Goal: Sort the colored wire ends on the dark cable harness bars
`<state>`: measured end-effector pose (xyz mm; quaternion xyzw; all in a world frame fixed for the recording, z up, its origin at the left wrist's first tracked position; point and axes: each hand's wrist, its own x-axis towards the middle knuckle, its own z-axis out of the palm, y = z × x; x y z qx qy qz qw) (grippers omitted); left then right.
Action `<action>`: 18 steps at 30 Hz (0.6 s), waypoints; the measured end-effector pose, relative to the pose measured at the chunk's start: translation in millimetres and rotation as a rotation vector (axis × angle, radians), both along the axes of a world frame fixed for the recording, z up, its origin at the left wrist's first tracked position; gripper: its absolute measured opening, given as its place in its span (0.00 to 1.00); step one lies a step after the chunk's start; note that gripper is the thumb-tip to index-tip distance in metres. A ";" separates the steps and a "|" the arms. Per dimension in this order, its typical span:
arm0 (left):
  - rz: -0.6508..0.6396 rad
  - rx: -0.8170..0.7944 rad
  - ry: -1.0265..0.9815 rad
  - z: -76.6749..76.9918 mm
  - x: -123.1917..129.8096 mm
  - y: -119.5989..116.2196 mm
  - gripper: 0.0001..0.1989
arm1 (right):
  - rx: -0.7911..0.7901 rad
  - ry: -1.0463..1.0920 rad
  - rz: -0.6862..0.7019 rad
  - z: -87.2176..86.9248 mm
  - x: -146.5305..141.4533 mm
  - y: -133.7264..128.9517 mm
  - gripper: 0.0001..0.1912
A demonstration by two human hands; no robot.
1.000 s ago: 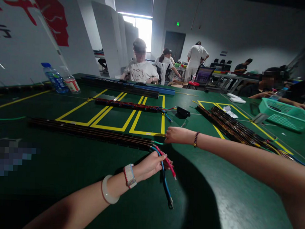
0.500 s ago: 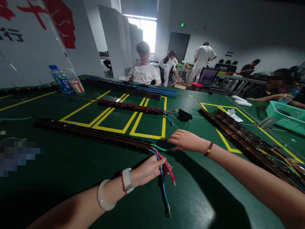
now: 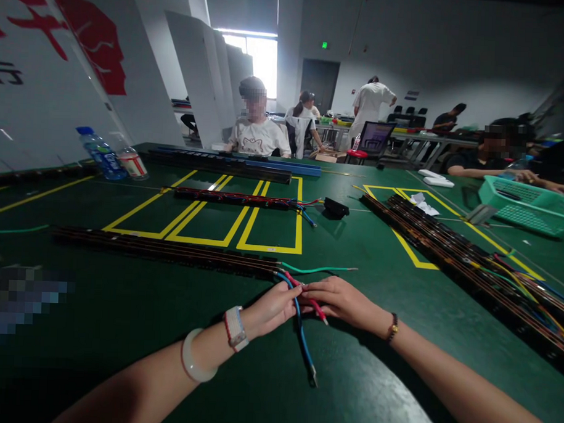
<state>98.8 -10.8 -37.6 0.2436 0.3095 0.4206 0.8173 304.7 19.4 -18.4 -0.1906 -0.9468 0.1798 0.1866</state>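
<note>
My left hand (image 3: pixel 275 310) is closed around a blue cable (image 3: pixel 304 345) and red cables (image 3: pixel 318 309), close to where they leave a long black strip (image 3: pixel 169 252) with copper-coloured rods. The blue cable hangs below my fingers and ends in a metal lug. Meeting the left fingertips, my right hand (image 3: pixel 348 301) is closed on the red cables from the right side. Their tips stick out below its fingers, and the exact pinch point is hidden. A green wire (image 3: pixel 317 270) from the same strip end lies on the table just above my right hand.
Yellow tape frames (image 3: pixel 271 249) mark the green table. A shorter wired strip (image 3: pixel 236 198) and a black part (image 3: pixel 336 208) lie beyond. More strips (image 3: pixel 465 261) lie right, near a green basket (image 3: pixel 527 208). Two bottles (image 3: pixel 103 156) stand left. A person (image 3: pixel 257 133) sits opposite.
My right hand has left the green wire and moved down and toward my left hand, onto the red cables. The green wire now lies stretched out. My left hand keeps its hold.
</note>
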 end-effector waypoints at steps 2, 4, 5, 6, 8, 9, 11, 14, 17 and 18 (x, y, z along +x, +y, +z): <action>-0.011 0.002 -0.011 2.3 -0.9 -0.7 0.05 | -0.092 0.080 -0.014 -4.9 -0.5 0.2 0.19; -0.036 0.006 -0.028 4.0 -1.8 -1.6 0.06 | -0.225 0.190 -0.032 -8.2 -2.0 3.0 0.19; -0.050 0.008 -0.035 4.5 -2.4 -2.1 0.06 | -0.291 0.245 -0.049 -9.4 -3.2 5.2 0.20; -0.060 0.007 -0.038 4.9 -2.9 -2.7 0.07 | -0.354 0.286 -0.069 -10.2 -4.7 7.9 0.21; -0.057 0.000 -0.037 5.5 -3.7 -4.2 0.08 | -0.468 0.320 -0.114 -10.0 -8.9 14.2 0.24; -0.047 -0.005 -0.034 6.0 -3.9 -5.1 0.08 | -0.518 0.316 -0.130 -8.5 -11.6 17.9 0.25; -0.015 -0.008 -0.029 7.6 -3.6 -7.4 0.08 | -0.579 0.289 -0.144 -2.4 -18.1 26.0 0.27; 0.037 0.007 -0.016 10.1 -1.7 -11.2 0.08 | -0.557 0.198 -0.112 13.4 -29.8 39.6 0.29; 0.088 0.033 -0.004 9.5 1.2 -14.2 0.07 | -0.539 0.080 -0.042 29.6 -44.0 50.6 0.28; 0.104 0.044 -0.008 8.4 2.0 -14.8 0.07 | -0.534 0.051 -0.016 33.4 -49.7 52.8 0.29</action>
